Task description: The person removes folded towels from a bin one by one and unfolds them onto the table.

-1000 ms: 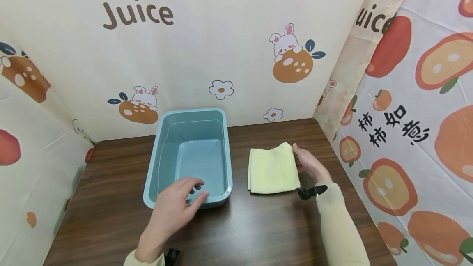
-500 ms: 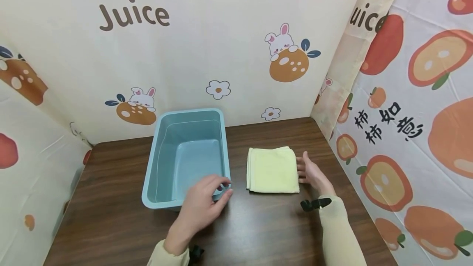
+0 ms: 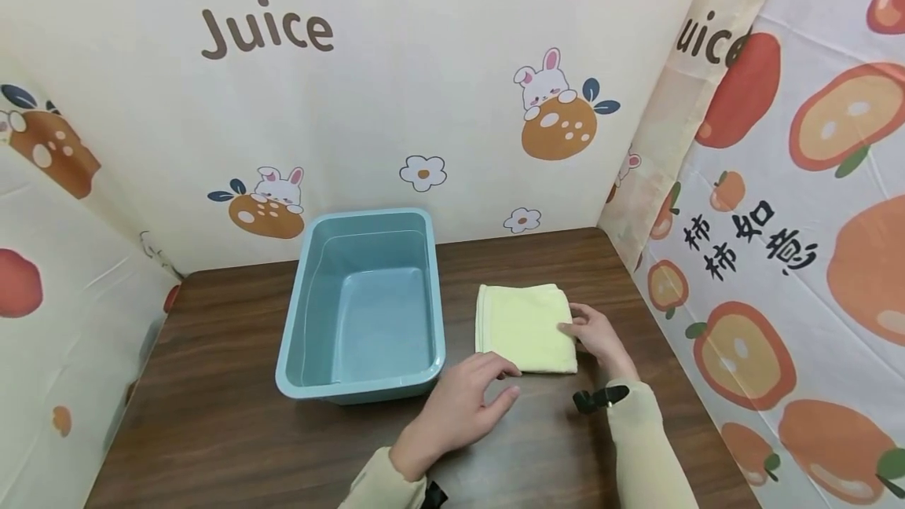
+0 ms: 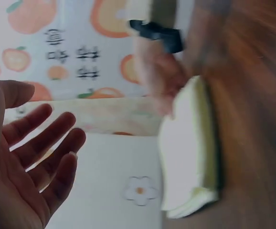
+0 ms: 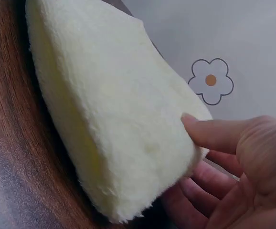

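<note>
A folded pale yellow towel [image 3: 525, 327] lies on the dark wooden table, right of a blue plastic basin [image 3: 438, 336]. My right hand [image 3: 599, 338] pinches the towel's right edge; the right wrist view shows the thumb [image 5: 217, 134] on top and the other fingers under the edge, partly hidden. In front of the towel's near left corner hovers my left hand [image 3: 463, 405], its fingers loosely bent and holding nothing. The left wrist view shows its palm [image 4: 14, 176] apart from the towel [image 4: 185, 152], which looks blurred there.
The basin's inside shows no contents. Behind the table [image 3: 233, 344] hangs a cream curtain [image 3: 368, 124] with printed rabbits and flowers. A fruit-print cloth [image 3: 749, 289] closes off the right side, and another stands at the left.
My left hand has moved right, from over the basin's near edge to the towel's front. My right hand touched the far right corner, let go, and now pinches the right edge.
</note>
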A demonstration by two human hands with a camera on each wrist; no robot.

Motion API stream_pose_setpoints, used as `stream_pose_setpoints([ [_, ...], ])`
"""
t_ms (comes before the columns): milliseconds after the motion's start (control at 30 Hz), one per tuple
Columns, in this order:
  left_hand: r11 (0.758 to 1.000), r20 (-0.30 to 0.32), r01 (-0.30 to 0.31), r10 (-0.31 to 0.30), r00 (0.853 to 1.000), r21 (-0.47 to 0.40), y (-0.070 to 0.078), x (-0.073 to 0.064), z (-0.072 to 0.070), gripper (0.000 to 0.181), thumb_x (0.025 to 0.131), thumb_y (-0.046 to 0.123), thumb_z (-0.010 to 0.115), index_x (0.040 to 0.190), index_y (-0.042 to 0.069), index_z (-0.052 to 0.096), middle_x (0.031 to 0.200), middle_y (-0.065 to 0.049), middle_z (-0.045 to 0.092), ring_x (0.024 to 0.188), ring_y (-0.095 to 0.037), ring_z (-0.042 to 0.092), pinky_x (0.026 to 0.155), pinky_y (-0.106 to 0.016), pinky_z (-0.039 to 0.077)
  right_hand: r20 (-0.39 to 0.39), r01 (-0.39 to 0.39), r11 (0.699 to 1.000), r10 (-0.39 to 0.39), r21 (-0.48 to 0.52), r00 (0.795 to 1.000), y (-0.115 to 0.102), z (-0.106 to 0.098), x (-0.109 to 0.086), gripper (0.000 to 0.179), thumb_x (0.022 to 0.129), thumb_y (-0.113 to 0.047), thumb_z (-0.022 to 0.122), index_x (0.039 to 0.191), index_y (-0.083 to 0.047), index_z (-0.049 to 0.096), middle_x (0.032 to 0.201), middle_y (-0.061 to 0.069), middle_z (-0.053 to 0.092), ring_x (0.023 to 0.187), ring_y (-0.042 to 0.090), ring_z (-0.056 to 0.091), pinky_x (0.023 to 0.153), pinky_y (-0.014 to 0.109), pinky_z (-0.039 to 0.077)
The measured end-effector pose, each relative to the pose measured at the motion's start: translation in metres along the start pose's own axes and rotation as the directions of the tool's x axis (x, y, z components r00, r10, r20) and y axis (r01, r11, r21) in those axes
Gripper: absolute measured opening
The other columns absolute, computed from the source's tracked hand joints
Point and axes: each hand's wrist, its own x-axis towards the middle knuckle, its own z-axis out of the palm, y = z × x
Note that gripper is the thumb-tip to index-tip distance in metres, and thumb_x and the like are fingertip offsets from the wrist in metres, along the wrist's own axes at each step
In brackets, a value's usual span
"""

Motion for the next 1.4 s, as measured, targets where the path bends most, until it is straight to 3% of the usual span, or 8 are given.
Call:
stream_pose_setpoints([
  [167, 0.990, 0.020, 0.137, -0.138, 0.990, 0.007, -0.018, 0.003, 0.026, 0.021, 0.096, 0.028, 0.064, 0.114, 0.017, 0.067, 0.109, 0.006, 0.066, 0.099, -0.010, 0.062, 0.081, -0.027, 0.050, -0.070, 0.013, 0.997, -0.018, -0.078, 0.997, -0.004, 0.002, 0.007, 0.058, 0.095, -0.019, 0.069, 0.145, -0.001, 0.046, 0.115, 0.022, 0.064, 0.100, 0.028, 0.061, 0.080, 0.036, 0.048],
  [300, 0.936, 0.055, 0.335, -0.331, 0.942, -0.109, -0.033, 0.004, 0.044, 0.030, 0.097, 0.027, 0.064, 0.124, 0.013, 0.062, 0.117, 0.001, 0.064, 0.102, -0.017, 0.063, 0.083, -0.033, 0.050, -0.104, 0.012, 0.996, -0.021, -0.090, 0.994, -0.007, 0.005, 0.011, 0.055, 0.095, -0.022, 0.068, 0.143, -0.002, 0.050, 0.121, 0.025, 0.063, 0.105, 0.031, 0.060, 0.081, 0.036, 0.048],
  [433, 0.804, 0.082, 0.522, -0.523, 0.849, -0.285, -0.045, 0.007, 0.057, 0.042, 0.097, 0.027, 0.063, 0.134, 0.009, 0.055, 0.125, -0.006, 0.060, 0.107, -0.024, 0.063, 0.087, -0.041, 0.049, -0.147, 0.016, 0.996, -0.029, -0.087, 0.989, -0.010, 0.008, 0.014, 0.051, 0.095, -0.023, 0.068, 0.140, -0.002, 0.054, 0.125, 0.025, 0.062, 0.106, 0.032, 0.060, 0.078, 0.034, 0.050],
  [600, 0.629, 0.080, 0.632, -0.677, 0.731, -0.453, -0.054, 0.012, 0.066, 0.051, 0.095, 0.026, 0.064, 0.140, 0.006, 0.048, 0.136, -0.014, 0.052, 0.113, -0.031, 0.058, 0.091, -0.048, 0.046, -0.188, 0.034, 0.994, -0.053, -0.103, 0.981, -0.012, 0.016, 0.018, 0.047, 0.093, -0.024, 0.071, 0.135, -0.004, 0.059, 0.121, 0.023, 0.064, 0.097, 0.029, 0.064, 0.070, 0.032, 0.051],
  [767, 0.467, 0.119, 0.639, -0.744, 0.657, -0.611, -0.061, 0.014, 0.073, 0.060, 0.096, 0.022, 0.062, 0.147, 0.003, 0.039, 0.144, -0.021, 0.043, 0.121, -0.034, 0.050, 0.095, -0.049, 0.044, -0.216, 0.050, 0.991, -0.076, -0.121, 0.973, -0.013, 0.024, 0.017, 0.043, 0.094, -0.023, 0.071, 0.130, -0.002, 0.062, 0.118, 0.021, 0.066, 0.095, 0.027, 0.064, 0.069, 0.031, 0.051],
  [933, 0.342, 0.143, 0.586, -0.766, 0.627, -0.735, -0.066, 0.013, 0.076, 0.068, 0.096, 0.016, 0.060, 0.153, -0.001, 0.026, 0.146, -0.027, 0.039, 0.123, -0.037, 0.048, 0.096, -0.048, 0.045, -0.285, 0.100, 0.965, -0.169, -0.244, 0.944, -0.014, 0.033, 0.007, 0.040, 0.093, -0.020, 0.069, 0.127, 0.001, 0.065, 0.120, 0.023, 0.064, 0.106, 0.035, 0.060, 0.085, 0.045, 0.049],
  [1167, 0.312, 0.131, 0.561, -0.779, 0.613, -0.767, -0.070, 0.013, 0.078, 0.067, 0.094, 0.011, 0.058, 0.152, -0.003, 0.027, 0.143, -0.029, 0.041, 0.126, -0.041, 0.046, 0.096, -0.046, 0.046, -0.282, 0.285, 0.874, -0.410, -0.394, 0.868, -0.018, 0.055, -0.014, 0.042, 0.085, -0.011, 0.076, 0.121, 0.008, 0.065, 0.132, 0.028, 0.057, 0.124, 0.049, 0.047, 0.105, 0.062, 0.029],
  [1400, 0.246, 0.153, 0.533, -0.788, 0.596, -0.809, -0.073, 0.013, 0.078, 0.073, 0.096, 0.010, 0.054, 0.156, -0.001, 0.014, 0.145, -0.031, 0.039, 0.130, -0.043, 0.044, 0.094, -0.050, 0.046, -0.181, 0.441, 0.795, -0.547, -0.416, 0.817, -0.017, 0.085, -0.036, 0.045, 0.081, -0.009, 0.081, 0.121, 0.005, 0.066, 0.128, 0.025, 0.060, 0.121, 0.043, 0.054, 0.103, 0.057, 0.038],
])
